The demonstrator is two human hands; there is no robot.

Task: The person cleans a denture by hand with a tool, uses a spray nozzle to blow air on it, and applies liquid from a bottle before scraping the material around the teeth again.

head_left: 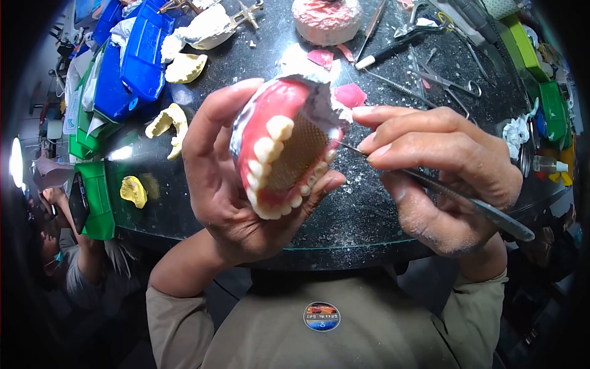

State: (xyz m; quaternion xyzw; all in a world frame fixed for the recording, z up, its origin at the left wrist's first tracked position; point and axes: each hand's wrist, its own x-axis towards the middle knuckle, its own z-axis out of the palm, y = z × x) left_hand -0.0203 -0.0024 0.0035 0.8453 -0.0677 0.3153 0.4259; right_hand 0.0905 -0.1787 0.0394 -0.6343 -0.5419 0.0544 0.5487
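My left hand is wrapped round a denture model with pink gums, a row of white teeth and a brownish mesh plate inside the arch. The model is tilted, its teeth towards the camera. Between the fingers of my right hand is a thin metal carving tool. The tool's fine tip is at the model's right edge, by the pink gum above the smaller teeth. Pink wax pieces lie on the table behind the model.
On the dark table are a round plaster block, yellow moulds, scissors and several tools. Blue bins and a green bin stand left. Another person is at the far left.
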